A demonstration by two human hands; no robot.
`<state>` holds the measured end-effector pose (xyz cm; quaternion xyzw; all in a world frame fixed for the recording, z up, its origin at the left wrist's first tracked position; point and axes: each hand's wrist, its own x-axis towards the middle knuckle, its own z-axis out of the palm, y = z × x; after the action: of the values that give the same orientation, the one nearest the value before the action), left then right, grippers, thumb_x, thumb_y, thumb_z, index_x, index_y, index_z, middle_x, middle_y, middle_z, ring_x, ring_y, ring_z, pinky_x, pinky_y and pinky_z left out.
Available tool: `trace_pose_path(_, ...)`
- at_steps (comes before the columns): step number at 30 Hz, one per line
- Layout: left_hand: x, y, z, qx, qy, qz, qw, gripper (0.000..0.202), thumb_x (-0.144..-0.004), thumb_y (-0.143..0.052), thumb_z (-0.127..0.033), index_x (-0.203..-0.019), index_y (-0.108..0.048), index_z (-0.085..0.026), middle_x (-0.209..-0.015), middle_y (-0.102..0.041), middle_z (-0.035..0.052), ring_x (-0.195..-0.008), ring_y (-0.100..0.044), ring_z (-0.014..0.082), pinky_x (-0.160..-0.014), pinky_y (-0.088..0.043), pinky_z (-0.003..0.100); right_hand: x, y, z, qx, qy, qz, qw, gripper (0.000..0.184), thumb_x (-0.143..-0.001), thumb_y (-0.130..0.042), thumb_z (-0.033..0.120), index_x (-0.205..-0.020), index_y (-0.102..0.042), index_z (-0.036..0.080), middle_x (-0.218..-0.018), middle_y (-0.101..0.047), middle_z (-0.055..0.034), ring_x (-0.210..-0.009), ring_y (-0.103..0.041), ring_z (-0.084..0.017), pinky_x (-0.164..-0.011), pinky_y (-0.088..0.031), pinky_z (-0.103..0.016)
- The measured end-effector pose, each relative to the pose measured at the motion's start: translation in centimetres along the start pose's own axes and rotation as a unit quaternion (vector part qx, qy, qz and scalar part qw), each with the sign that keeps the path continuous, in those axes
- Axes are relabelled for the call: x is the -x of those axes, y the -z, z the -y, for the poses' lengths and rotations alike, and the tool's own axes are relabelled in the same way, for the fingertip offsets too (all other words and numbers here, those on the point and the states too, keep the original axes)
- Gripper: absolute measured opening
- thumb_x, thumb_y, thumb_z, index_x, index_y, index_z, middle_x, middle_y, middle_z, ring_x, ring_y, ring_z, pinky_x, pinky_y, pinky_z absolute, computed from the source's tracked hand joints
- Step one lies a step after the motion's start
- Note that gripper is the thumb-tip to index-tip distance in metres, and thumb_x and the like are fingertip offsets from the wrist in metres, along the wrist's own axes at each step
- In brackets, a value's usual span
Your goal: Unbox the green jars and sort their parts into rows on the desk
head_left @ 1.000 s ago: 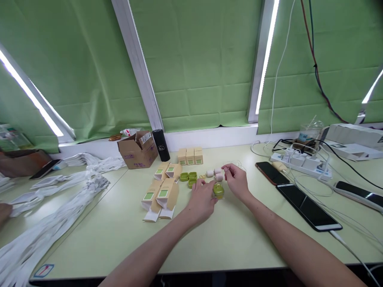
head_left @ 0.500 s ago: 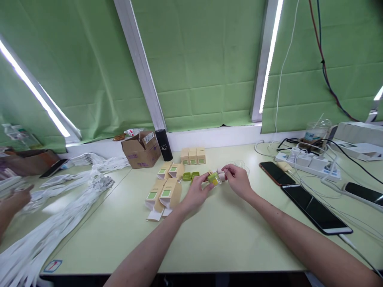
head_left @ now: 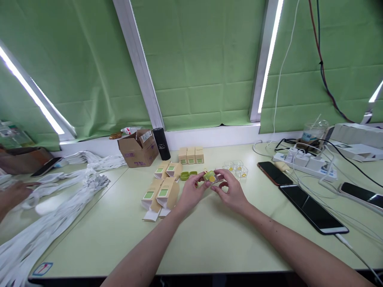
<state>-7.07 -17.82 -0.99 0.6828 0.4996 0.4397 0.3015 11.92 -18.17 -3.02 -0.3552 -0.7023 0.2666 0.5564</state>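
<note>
A: Progress?
B: 1 small clear-and-green plastic container above the pale laminate table, between left hand and right hand. Both pinch it, no gap. Parts look joined. 3 small cream cardboard boxes stand, apparently closed.
A: Left?
B: Seemingly 4 lying cream cardboard cartons, 2 green square plastic cups visible, at least 3 clear plastic cups.

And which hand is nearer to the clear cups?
Right: the right hand is just on the near side of the clear cups; the left hand is farther off, to their left.
</note>
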Motion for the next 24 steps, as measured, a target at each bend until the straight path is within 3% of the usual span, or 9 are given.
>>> trace_pose_path(4,0.3,-0.2,0.0,-0.014,0.004,-0.041,0.999,0.050,-0.084,-0.078,-0.049,-0.127,-0.076,-0.023,-0.103,-0.069,0.0082,-0.094,-0.063,0.0227,-0.089,-0.054,0.038,0.1,-0.1,-0.3,-0.048,-0.024,0.006,0.999,0.044,-0.088,-0.076,0.041,-0.128,-0.065,0.028,-0.127,-0.065,-0.0115,-0.096,-0.069,-0.025,-0.078,-0.064,-0.042)
trace_pose_path(7,0.7,-0.1,-0.3,-0.021,-0.030,-0.047,0.998,0.047,-0.091,-0.070,-0.052,-0.127,-0.076,-0.023,-0.101,-0.066,0.0087,-0.098,-0.062,0.0237,-0.089,-0.054,0.038,0.0,-0.2,-0.7,-0.129,-0.083,0.009,0.988,0.048,-0.087,-0.078,0.049,-0.127,-0.065,0.027,-0.119,-0.070,-0.0101,-0.092,-0.072,-0.024,-0.087,-0.063,-0.045)
trace_pose_path(11,1.1,-0.2,-0.6,-0.013,-0.101,-0.037,0.994,0.047,-0.105,-0.046,-0.048,-0.137,-0.069,-0.021,-0.103,-0.070,0.0105,-0.110,-0.060,0.0254,-0.100,-0.052,0.041,-0.5,0.2,-1.0,-0.275,-0.139,0.026,0.951,0.051,-0.083,-0.079,0.057,-0.120,-0.067,0.025,-0.107,-0.075,-0.0086,-0.089,-0.073,-0.025,-0.090,-0.062,-0.049)
trace_pose_path(14,1.3,-0.6,-0.5,0.011,-0.124,-0.043,0.991,0.047,-0.106,-0.045,-0.044,-0.141,-0.065,-0.021,-0.106,-0.072,0.0106,-0.113,-0.060,0.0245,-0.108,-0.047,0.042,-0.8,0.4,-1.1,-0.355,-0.167,0.030,0.919,0.046,-0.080,-0.081,0.057,-0.112,-0.070,0.026,-0.109,-0.076,-0.0089,-0.093,-0.074,-0.028,-0.089,-0.061,-0.049)
trace_pose_path(17,1.4,-0.9,-0.2,0.011,-0.092,-0.058,0.994,0.047,-0.104,-0.050,-0.046,-0.140,-0.064,-0.020,-0.103,-0.072,0.0109,-0.112,-0.062,0.0249,-0.101,-0.050,0.039,-0.8,0.6,-1.2,-0.378,-0.176,0.024,0.909,0.045,-0.078,-0.083,0.053,-0.113,-0.070,0.028,-0.111,-0.076,-0.0082,-0.097,-0.075,-0.029,-0.091,-0.060,-0.051)
trace_pose_path(24,1.1,-1.4,-0.5,0.101,0.002,-0.018,0.995,0.062,-0.092,-0.068,-0.058,-0.135,-0.061,-0.014,-0.101,-0.075,0.0117,-0.091,-0.069,0.0220,-0.079,-0.056,0.034,-0.6,0.6,-0.8,-0.300,-0.156,0.027,0.941,0.054,-0.077,-0.087,0.047,-0.123,-0.065,0.029,-0.105,-0.077,-0.0057,-0.094,-0.072,-0.024,-0.098,-0.058,-0.048)
